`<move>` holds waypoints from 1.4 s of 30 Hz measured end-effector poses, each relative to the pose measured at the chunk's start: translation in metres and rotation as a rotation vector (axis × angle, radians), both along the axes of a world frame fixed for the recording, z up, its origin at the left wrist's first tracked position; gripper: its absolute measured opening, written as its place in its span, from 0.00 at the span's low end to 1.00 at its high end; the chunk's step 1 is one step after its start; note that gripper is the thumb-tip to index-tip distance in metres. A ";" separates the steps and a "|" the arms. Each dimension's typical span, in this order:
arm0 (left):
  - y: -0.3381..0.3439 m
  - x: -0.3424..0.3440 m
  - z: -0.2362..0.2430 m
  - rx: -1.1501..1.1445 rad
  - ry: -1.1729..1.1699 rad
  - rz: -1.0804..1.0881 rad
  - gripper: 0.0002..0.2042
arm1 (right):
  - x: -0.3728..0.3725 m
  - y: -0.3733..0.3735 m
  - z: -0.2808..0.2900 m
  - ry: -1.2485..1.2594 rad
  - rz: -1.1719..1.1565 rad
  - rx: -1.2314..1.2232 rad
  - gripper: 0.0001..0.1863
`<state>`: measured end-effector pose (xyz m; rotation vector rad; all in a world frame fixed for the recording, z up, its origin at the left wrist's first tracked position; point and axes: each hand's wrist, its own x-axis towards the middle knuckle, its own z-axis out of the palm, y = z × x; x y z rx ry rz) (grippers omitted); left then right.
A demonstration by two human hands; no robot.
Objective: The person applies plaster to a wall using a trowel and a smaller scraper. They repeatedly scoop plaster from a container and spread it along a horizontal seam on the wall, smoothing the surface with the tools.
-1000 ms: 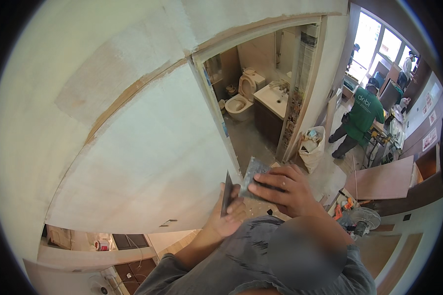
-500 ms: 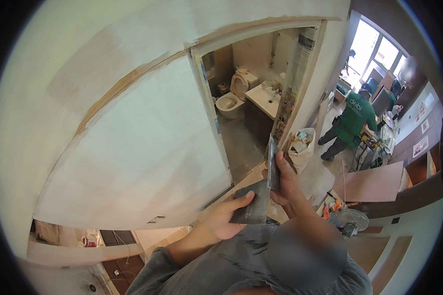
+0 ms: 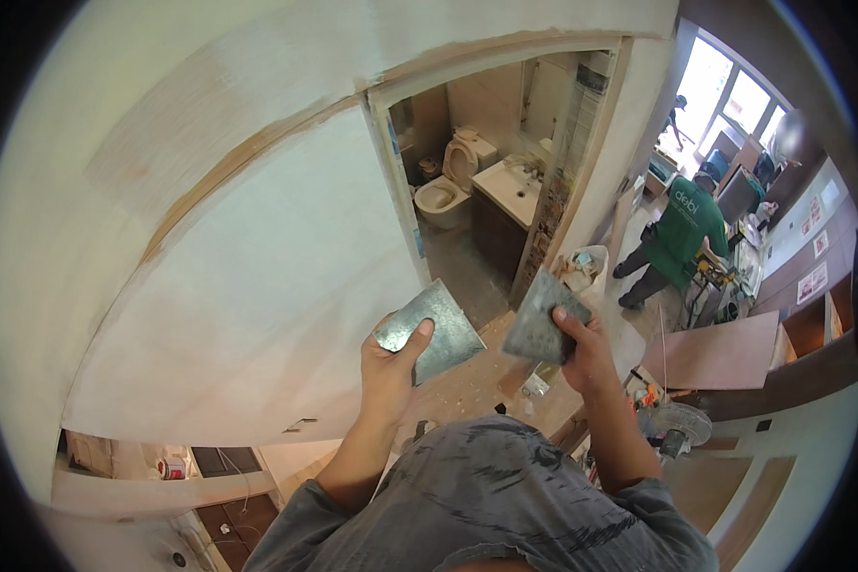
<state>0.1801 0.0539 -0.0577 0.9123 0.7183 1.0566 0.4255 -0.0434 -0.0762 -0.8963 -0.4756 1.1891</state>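
My left hand (image 3: 389,367) grips a flat grey metal scraper plate (image 3: 445,336), its thumb lying across the shiny face. In my right hand (image 3: 586,351) is a second scraper plate (image 3: 536,315), darker and smudged, held tilted with the thumb on its face. A gap separates the two plates, and both are raised in front of my body. Beyond the left one stands a pale, patchily coated wall panel (image 3: 248,286). My fingers behind the plates are mostly hidden.
Behind the plates a doorway opens on a toilet (image 3: 443,195) and a washbasin (image 3: 515,186). A white rubbish sack (image 3: 591,276) stands right of it. Further off, a person in a green shirt (image 3: 688,229) bends over a cluttered bench. A fan (image 3: 682,426) sits at lower right.
The two plates were close together at right angles; now they are apart with their faces showing. My left hand has moved up and left, my right hand slightly right.
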 end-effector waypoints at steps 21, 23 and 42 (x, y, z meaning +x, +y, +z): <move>-0.031 0.024 0.000 0.187 0.233 -0.080 0.17 | -0.051 0.007 0.034 -1.143 0.015 -0.059 0.16; -0.031 0.022 0.001 0.191 0.252 -0.103 0.17 | -0.051 0.006 0.035 -1.127 0.060 -0.054 0.16; -0.024 0.018 0.015 0.221 0.290 -0.236 0.17 | -0.033 0.002 0.044 -1.151 0.327 -0.085 0.14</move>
